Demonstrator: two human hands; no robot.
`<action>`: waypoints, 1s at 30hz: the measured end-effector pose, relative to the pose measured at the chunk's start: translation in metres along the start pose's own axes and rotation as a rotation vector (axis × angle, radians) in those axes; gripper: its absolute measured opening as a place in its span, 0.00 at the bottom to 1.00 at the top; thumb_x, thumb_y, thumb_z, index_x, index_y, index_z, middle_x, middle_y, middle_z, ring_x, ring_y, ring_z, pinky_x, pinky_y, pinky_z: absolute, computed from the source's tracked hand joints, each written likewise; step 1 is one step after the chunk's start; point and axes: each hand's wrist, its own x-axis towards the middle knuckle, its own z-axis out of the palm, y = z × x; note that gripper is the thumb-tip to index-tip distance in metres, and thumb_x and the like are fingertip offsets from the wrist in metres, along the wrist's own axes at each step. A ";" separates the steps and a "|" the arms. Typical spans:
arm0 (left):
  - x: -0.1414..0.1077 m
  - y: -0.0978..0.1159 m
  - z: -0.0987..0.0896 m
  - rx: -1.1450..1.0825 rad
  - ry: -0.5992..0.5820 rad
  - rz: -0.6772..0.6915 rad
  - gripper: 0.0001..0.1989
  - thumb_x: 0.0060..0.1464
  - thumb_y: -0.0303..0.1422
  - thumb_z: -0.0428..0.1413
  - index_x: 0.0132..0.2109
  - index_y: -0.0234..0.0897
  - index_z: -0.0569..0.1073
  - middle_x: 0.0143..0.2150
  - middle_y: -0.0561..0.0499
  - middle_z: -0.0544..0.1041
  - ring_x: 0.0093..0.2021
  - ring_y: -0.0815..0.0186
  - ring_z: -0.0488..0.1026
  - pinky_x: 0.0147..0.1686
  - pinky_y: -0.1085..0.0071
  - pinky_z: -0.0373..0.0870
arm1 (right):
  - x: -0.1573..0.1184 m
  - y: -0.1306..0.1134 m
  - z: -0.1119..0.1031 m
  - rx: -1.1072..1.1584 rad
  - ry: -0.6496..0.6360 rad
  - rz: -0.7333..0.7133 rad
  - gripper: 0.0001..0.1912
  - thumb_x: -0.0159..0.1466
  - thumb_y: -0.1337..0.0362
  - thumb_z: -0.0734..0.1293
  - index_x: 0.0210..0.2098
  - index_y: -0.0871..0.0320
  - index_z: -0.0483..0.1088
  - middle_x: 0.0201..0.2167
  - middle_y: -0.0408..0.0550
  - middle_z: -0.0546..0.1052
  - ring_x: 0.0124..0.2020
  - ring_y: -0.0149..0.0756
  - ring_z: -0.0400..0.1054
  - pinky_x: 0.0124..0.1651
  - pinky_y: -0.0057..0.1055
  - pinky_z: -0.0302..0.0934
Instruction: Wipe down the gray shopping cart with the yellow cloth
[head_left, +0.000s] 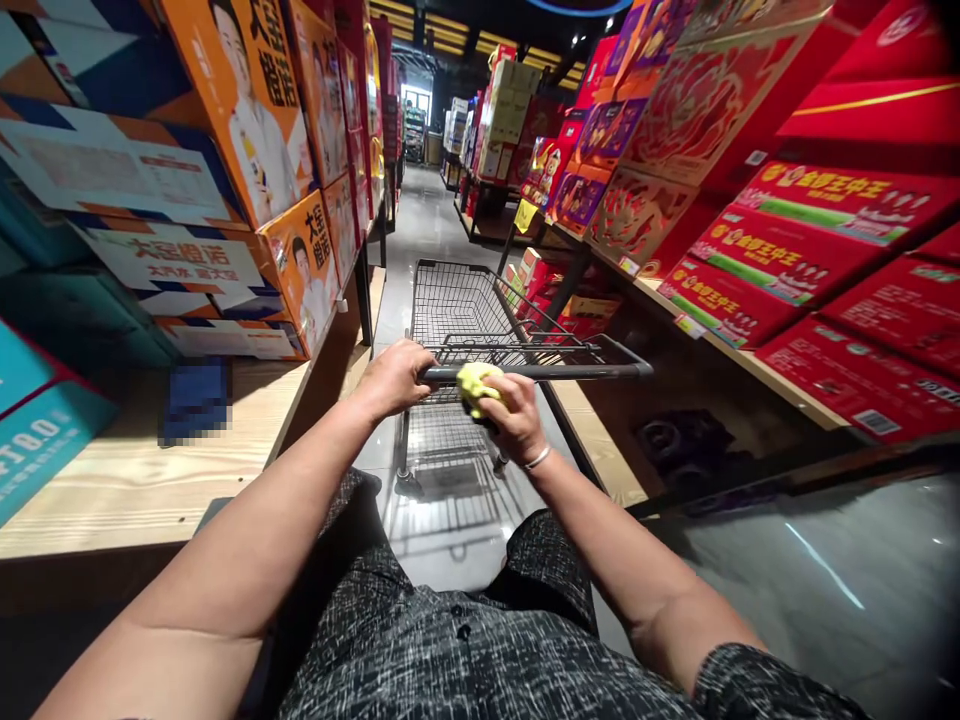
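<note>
A dark wire shopping cart point(450, 300) stands right in front of me, its basket pointing down the aisle. My left hand point(396, 378) is closed around the left end of the cart's handlebar point(585, 371). In my right hand point(517, 412) is a crumpled yellow-green cloth point(478, 388), gripped by bent fingers and pressed against the bar near its middle. Part of the cloth is hidden by those fingers. Only the wire mesh shows inside the basket.
Orange and white drink cartons point(292, 250) are stacked on a wooden shelf point(247, 470) at my left. Red boxes point(795, 250) fill the shelf at my right, close to the cart. Ahead, the tiled aisle floor point(427, 200) runs between displays.
</note>
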 end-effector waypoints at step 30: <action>0.017 0.065 -0.021 0.313 -0.231 -0.080 0.20 0.61 0.47 0.61 0.49 0.33 0.77 0.50 0.37 0.82 0.53 0.46 0.78 0.61 0.49 0.63 | 0.115 0.079 -0.022 0.018 -0.652 0.400 0.11 0.57 0.61 0.73 0.40 0.54 0.80 0.34 0.44 0.83 0.36 0.37 0.75 0.37 0.27 0.62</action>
